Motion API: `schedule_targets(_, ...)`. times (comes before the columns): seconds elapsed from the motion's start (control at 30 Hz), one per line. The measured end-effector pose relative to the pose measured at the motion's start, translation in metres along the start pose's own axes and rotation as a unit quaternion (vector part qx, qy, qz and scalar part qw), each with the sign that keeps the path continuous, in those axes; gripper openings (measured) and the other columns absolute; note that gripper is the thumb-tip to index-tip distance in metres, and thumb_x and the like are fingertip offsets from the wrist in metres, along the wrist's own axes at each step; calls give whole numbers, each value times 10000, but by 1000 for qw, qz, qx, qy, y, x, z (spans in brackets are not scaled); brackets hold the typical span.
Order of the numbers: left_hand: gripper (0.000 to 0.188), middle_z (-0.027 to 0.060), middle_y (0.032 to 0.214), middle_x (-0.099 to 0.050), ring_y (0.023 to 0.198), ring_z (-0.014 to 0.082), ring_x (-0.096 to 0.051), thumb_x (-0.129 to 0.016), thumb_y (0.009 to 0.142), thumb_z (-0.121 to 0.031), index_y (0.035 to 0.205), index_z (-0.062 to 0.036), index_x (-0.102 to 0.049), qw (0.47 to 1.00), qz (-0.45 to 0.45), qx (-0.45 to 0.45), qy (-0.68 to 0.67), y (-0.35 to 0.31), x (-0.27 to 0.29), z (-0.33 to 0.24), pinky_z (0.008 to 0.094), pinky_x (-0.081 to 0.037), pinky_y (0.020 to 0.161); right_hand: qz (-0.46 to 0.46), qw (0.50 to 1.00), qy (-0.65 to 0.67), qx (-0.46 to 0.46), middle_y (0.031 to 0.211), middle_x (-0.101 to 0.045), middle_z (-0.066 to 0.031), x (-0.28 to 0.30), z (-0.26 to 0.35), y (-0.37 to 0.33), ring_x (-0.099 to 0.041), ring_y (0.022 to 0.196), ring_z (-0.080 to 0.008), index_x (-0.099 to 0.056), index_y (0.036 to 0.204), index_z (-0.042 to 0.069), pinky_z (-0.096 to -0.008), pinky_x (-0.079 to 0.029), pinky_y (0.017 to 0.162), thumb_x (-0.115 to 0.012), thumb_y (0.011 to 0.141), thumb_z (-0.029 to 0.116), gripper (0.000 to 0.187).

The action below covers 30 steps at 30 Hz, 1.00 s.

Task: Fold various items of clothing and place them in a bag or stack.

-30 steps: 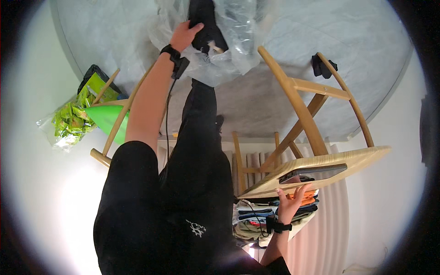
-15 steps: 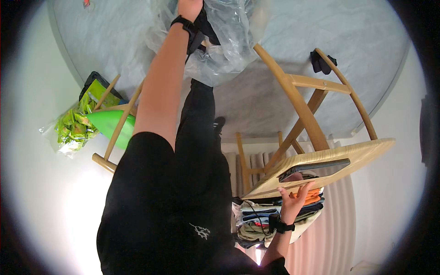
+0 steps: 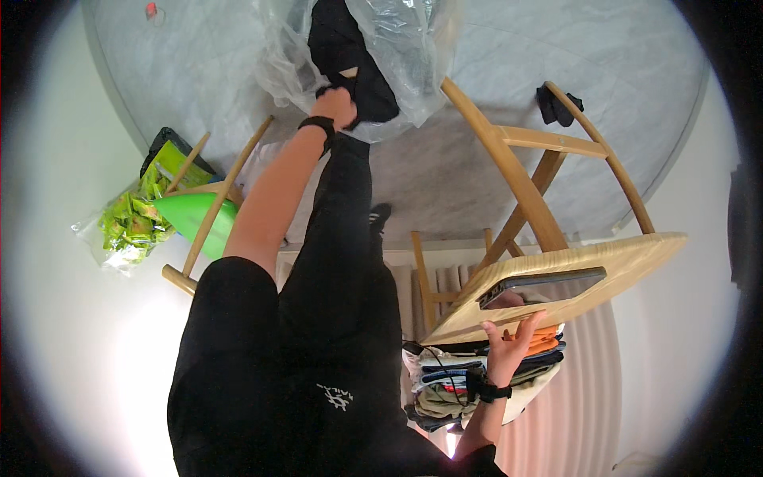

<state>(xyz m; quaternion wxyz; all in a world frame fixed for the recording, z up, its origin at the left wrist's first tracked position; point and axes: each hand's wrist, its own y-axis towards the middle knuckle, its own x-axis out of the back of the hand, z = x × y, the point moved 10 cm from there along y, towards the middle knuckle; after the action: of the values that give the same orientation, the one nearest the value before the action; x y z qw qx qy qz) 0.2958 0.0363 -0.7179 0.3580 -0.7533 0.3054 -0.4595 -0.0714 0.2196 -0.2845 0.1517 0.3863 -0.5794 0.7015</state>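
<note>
Over the clear plastic bag (image 3: 421, 71) at the top, my left hand (image 3: 338, 107) is curled, and its fingers seem closed on a piece of black cloth (image 3: 342, 48). The cloth lies partly across the bag's opening; a small light patch shows in it. My right hand (image 3: 513, 350) has its thumb and fingers apart at the near edge of a light wooden stool (image 3: 628, 250), its fingertips at the rim. On the stool's top, just beyond those fingers, lies a dark phone (image 3: 544, 288) with a glossy face. Both wrists wear black bands.
Folded clothes (image 3: 453, 381) are stacked beneath my right hand. A black cloth item (image 3: 559, 107) lies on the grey floor by a stool leg. At left are a chair with a green seat (image 3: 195, 219) and a bag of green packets (image 3: 131, 219). A small red object (image 3: 151, 10) lies far left.
My left hand has drawn back toward me from the top edge, and more of the black cloth shows over the bag. My right hand stays by the stool's edge.
</note>
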Motion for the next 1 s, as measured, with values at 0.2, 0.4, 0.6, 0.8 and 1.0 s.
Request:
schedule_targets(0.2, 349, 150, 838, -637, 678, 262, -664, -414, 861, -56, 1198, -7, -335, 829, -189, -24, -527, 63, 92, 6, 313, -530, 548, 1, 1000, -8, 17, 1445, -256, -165, -1, 2, -2, -311, 1298, -273, -60, 1445, 107, -364, -375, 913, -788, 647, 72, 1080)
schedule_targets(0.4, 483, 105, 1139, -542, 1091, 163, -507, -588, 835, -218, 1220, 11, -406, 866, -107, -98, -478, 87, 122, -51, 291, -428, 881, 1, 1000, 15, 20, 1492, -104, -159, -2, 2, -2, -247, 1326, -274, -77, 1442, 105, -412, -415, 915, -797, 648, 117, 1072)
schedule_targets(0.6, 485, 77, 808, -597, 720, 119, -585, -656, 825, -176, 1195, -26, -383, 849, -116, -221, -465, 37, 139, -178, 218, -467, 606, -1, 999, 5, 37, 1491, -95, -172, -2, 7, -3, -222, 1338, -278, -79, 1439, 95, -407, -419, 917, -795, 647, 117, 1068)
schedule_targets(0.8, 263, 102, 899, -625, 853, 274, -593, -565, 829, -192, 1040, -35, -554, 859, -72, -446, -242, -95, 144, -273, 379, -469, 747, -9, 998, -18, 53, 1474, -111, -219, 0, 7, -5, -155, 1364, -297, -96, 1431, 60, -397, -418, 927, -800, 639, 119, 1061)
schedule_targets(1.0, 577, 128, 1136, -533, 1064, 308, -480, -709, 680, -263, 1182, -79, -491, 844, -484, -227, -48, -123, 214, -120, 450, -350, 887, -28, 990, -70, 117, 1459, -131, -244, 4, 20, -8, -106, 1370, -328, -154, 1402, -15, -359, -275, 1044, -816, 625, 183, 1039)
